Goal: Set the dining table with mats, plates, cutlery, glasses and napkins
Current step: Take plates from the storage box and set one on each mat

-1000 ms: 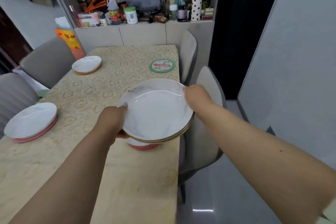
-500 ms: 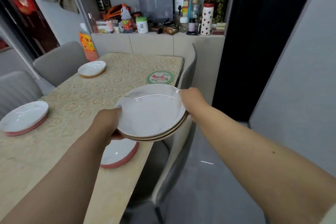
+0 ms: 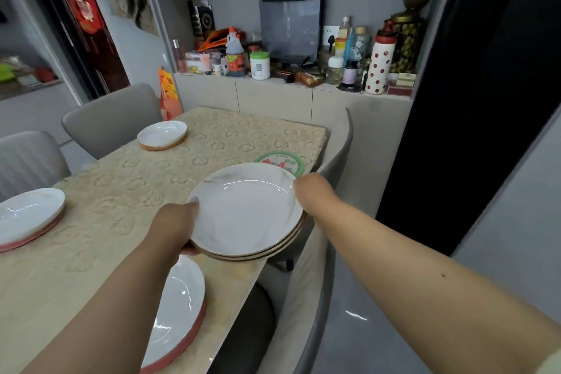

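Plates held in both hands above the table's right edge

Head view. Both hands hold a stack of plates [image 3: 246, 209], white with marbled faces and gold rims, in the air over the right edge of the dining table [image 3: 127, 191]. The left hand [image 3: 174, 226] grips the stack's left rim, thumb on top and fingers curled beneath. The right hand [image 3: 312, 193] grips the right rim; its fingers wrap round the edge and are mostly hidden. A green round mat [image 3: 283, 162] lies bare near the table's far right corner, just beyond the stack. Three places are laid: a white plate on a pink mat [image 3: 174, 313] at the near right edge, below the left forearm; another plate on a pink mat [image 3: 28, 215] at the left edge; a plate on an orange mat [image 3: 162, 134] near the far left corner. Grey chairs [image 3: 112, 120] stand at both long sides. A cluttered shelf [image 3: 291, 82] runs behind the table's far end.
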Motion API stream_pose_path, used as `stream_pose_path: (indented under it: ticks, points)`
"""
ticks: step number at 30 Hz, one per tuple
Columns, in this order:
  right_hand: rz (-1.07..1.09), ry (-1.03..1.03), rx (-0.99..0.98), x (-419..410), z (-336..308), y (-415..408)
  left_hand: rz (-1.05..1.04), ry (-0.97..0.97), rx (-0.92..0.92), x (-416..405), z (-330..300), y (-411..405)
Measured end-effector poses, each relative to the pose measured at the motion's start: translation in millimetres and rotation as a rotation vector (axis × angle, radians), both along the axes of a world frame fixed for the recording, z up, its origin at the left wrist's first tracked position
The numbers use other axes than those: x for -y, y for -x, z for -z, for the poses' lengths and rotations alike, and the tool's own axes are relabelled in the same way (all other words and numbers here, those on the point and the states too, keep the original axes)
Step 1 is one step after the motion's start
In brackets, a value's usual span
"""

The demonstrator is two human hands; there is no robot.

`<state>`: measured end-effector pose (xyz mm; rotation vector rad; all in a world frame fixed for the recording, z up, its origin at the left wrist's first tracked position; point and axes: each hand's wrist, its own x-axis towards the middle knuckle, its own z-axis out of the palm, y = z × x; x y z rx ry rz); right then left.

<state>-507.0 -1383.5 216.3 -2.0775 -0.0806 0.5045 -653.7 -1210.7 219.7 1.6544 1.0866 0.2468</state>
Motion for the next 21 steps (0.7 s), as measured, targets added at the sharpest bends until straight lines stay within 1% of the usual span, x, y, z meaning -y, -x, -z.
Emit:
stream_pose_path:
  ticks: [1,5,11,15,18,21]
  points:
    - [0.001,-0.002,0.022,-3,-2,-7,-0.011,-0.003,0.006,-2,1,-9]
    - [-0.099,0.110,0.063,-26,2,-48,-0.066,-0.005,-0.014,-5,7,-35]
    - [-0.372,0.249,0.061,-67,14,-94,-0.152,-0.053,-0.092,-26,31,-60]
    - [-0.492,0.276,-0.059,-99,27,-133,-0.211,-0.095,-0.162,-39,51,-79]
    - [-0.627,0.325,-0.088,-124,36,-159,-0.263,-0.129,-0.224,-46,71,-94]
    - [-0.753,0.331,-0.119,-151,53,-181,-0.320,-0.135,-0.324,-48,92,-106]
